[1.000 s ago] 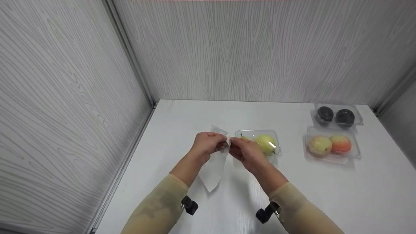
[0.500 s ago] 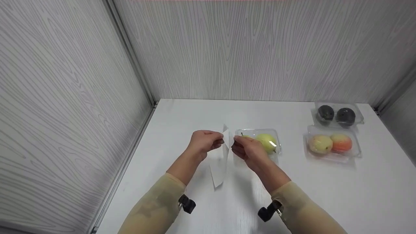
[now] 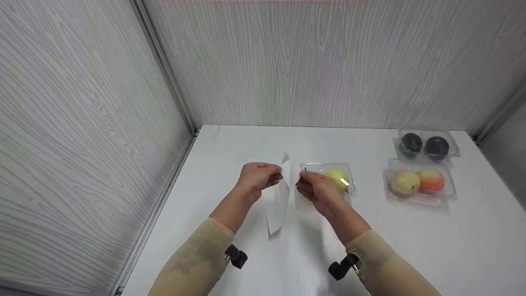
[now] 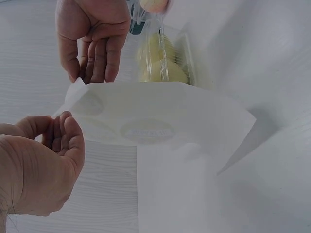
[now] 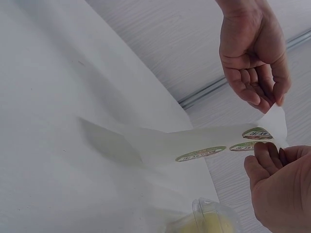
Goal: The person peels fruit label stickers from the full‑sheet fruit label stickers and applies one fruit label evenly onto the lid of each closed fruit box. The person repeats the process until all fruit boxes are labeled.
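Observation:
A white sticker sheet (image 3: 280, 205) with oval printed labels (image 5: 200, 154) hangs between my hands above the table. Its backing looks translucent in the left wrist view. My left hand (image 3: 255, 179) pinches the sheet near its upper end with thumb and fingertips. Across from it, my right hand (image 3: 320, 191) pinches the corner of that same end, its fingertips a short way from the left ones. Behind the right hand stands a clear plastic box (image 3: 316, 166) with yellow-green pears (image 3: 337, 181), one of them mostly covered by the hand.
On the table's right side, a clear box (image 3: 425, 200) holds two reddish-yellow fruits (image 3: 431, 181). Farther back is another clear box (image 3: 448, 139) with two dark round fruits (image 3: 437, 148). Wood-patterned panels (image 3: 287, 61) enclose the white table (image 3: 230, 144) at the back and sides.
My fingertips were together on the sheet a second ago and have since drawn apart. The right hand moved rightward, the left slightly leftward, and the sheet turned more edge-on.

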{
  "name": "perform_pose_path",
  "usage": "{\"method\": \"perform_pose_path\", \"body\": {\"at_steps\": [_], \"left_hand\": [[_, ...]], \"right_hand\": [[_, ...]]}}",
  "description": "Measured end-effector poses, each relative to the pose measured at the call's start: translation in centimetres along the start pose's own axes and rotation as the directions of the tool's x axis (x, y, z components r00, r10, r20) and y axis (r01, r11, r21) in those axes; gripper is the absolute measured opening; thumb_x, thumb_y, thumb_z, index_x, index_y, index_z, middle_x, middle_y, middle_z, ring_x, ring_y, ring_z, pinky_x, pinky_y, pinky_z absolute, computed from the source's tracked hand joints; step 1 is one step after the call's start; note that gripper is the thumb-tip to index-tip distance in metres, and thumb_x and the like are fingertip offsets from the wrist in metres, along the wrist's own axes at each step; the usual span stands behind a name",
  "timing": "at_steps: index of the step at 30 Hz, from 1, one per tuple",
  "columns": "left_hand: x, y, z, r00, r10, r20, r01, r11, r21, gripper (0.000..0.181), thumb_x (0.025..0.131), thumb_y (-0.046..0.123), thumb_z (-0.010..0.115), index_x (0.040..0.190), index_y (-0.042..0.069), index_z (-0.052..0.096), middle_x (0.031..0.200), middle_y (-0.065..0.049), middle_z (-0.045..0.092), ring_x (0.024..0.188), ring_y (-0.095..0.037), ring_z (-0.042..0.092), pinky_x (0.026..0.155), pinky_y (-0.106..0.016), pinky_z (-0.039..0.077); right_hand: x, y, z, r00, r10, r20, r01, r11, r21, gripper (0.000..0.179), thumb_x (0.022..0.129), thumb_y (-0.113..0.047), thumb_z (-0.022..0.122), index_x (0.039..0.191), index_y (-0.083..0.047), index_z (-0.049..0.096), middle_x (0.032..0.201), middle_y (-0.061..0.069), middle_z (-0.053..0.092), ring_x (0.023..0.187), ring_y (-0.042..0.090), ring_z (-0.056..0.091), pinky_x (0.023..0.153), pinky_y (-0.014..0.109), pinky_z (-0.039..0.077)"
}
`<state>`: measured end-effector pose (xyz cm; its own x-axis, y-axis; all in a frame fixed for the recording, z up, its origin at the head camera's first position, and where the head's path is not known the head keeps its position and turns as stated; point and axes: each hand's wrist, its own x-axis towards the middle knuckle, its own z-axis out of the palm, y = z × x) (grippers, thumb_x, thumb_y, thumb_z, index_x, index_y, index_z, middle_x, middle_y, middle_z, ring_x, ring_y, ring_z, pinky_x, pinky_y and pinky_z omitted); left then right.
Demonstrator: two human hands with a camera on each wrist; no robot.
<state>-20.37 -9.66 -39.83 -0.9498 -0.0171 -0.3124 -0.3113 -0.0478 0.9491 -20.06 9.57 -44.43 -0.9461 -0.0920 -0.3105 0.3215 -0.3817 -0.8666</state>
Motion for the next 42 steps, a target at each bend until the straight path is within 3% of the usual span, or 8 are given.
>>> {"method": "perform_pose_path", "body": {"at_steps": [8,20,24,29,35,42], "left_hand": [[-0.3,0.9,0.8,0.999,0.03,0.027,-0.029,0.999,-0.017,0.016,0.098,0.005,0.072,0.109,-0.005,0.077,0.098,-0.015,0.077,0.088,-0.019,0.076,0.085,-0.031,0.062],[-0.4,1.6,1.6,0.999,0.024,0.043,-0.022,0.998,-0.059,0.015,0.099,0.007,0.072,0.109,-0.003,0.077,0.1,-0.015,0.077,0.091,-0.021,0.075,0.087,-0.032,0.061],[-0.3,1.3,1.4,0.998,0.029,0.048,-0.025,0.995,-0.1,0.015,0.099,0.005,0.071,0.108,-0.006,0.077,0.097,-0.015,0.077,0.088,-0.02,0.074,0.087,-0.032,0.061],[-0.1,0.6,1.1,0.999,0.009,0.04,-0.004,0.992,-0.126,0.016,0.099,0.003,0.07,0.11,-0.008,0.076,0.102,-0.019,0.076,0.087,-0.019,0.074,0.088,-0.031,0.061],[0.1,0.1,0.8,1.0,-0.007,0.019,0.009,0.993,-0.12,0.016,0.1,0.004,0.07,0.111,-0.006,0.076,0.1,-0.015,0.077,0.091,-0.02,0.074,0.088,-0.031,0.06],[0.2,-0.8,-0.4,1.0,-0.015,-0.003,0.015,0.992,-0.124,0.022,0.099,0.006,0.071,0.116,-0.008,0.074,0.113,-0.022,0.076,0.093,-0.02,0.074,0.09,-0.031,0.06]], "right_hand": [[-0.5,-1.2,-0.5,1.0,0.007,-0.014,-0.008,1.0,-0.007,0.032,0.107,-0.013,0.063,0.133,0.006,0.066,0.116,0.013,0.077,0.104,0.019,0.077,0.102,0.038,0.055],[-0.9,-2.2,-1.1,1.0,0.003,-0.01,-0.003,1.0,0.002,0.036,0.109,-0.015,0.06,0.138,0.006,0.061,0.119,0.011,0.076,0.106,0.019,0.076,0.103,0.037,0.055],[-0.9,-2.2,-1.1,1.0,0.011,-0.026,-0.011,1.0,-0.016,0.036,0.109,-0.017,0.061,0.138,0.004,0.062,0.122,0.012,0.075,0.109,0.02,0.075,0.099,0.035,0.057],[-0.9,-2.0,-1.2,0.999,0.013,-0.031,-0.013,1.0,-0.021,0.037,0.108,-0.016,0.062,0.138,0.005,0.062,0.124,0.014,0.074,0.111,0.021,0.074,0.106,0.04,0.053],[-0.8,-1.7,-1.6,1.0,-0.006,-0.008,0.006,1.0,-0.03,0.038,0.109,-0.014,0.06,0.139,0.01,0.058,0.118,0.012,0.075,0.109,0.019,0.074,0.108,0.039,0.051],[-1.0,-1.2,-1.4,1.0,-0.011,-0.017,0.01,0.999,-0.038,0.037,0.108,-0.013,0.061,0.138,0.009,0.061,0.123,0.016,0.073,0.109,0.021,0.074,0.108,0.041,0.051]]}}
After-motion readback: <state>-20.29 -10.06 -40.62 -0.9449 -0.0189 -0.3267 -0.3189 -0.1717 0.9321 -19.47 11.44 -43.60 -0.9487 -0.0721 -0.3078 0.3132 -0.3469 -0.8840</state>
